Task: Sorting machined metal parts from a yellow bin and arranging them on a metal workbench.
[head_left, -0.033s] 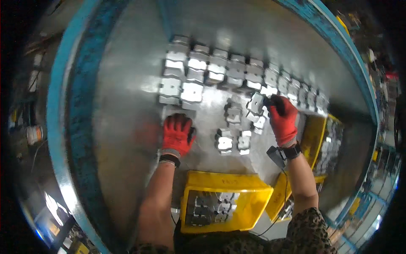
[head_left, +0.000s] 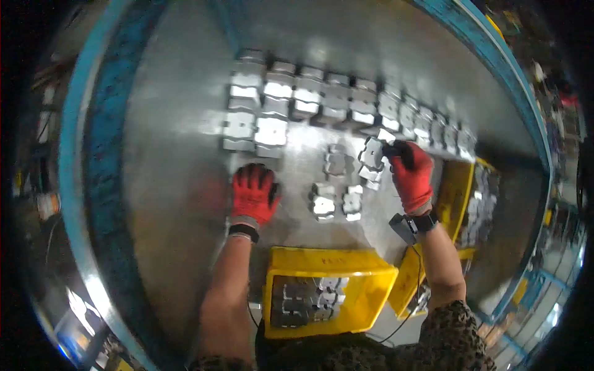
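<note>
My right hand (head_left: 413, 173), in a red and black work glove, pinches a flat silver metal plate (head_left: 373, 153) with notched edges and a small centre hole. Just below that plate lies another metal piece (head_left: 371, 178), partly covered. My left hand (head_left: 254, 191), gloved alike, rests palm down on the metal tabletop with its fingers apart and nothing in it. Between the hands lie a few loose metal plates (head_left: 337, 163), with two more (head_left: 323, 202) nearer me. Above my left hand stands a short column of such plates (head_left: 239, 127).
A long row of stacked plates (head_left: 335, 96) crosses the table behind my hands. A yellow bin (head_left: 365, 303) holding metal parts stands at the near edge. More yellow bins (head_left: 455, 201) are at the right. Blue raised edging (head_left: 111, 117) borders the table. A cable hangs from my right wrist.
The view has shifted slightly, so the table and stacks appear a little farther left. My hands keep nearly the same pose, and the right one still grips the plate.
</note>
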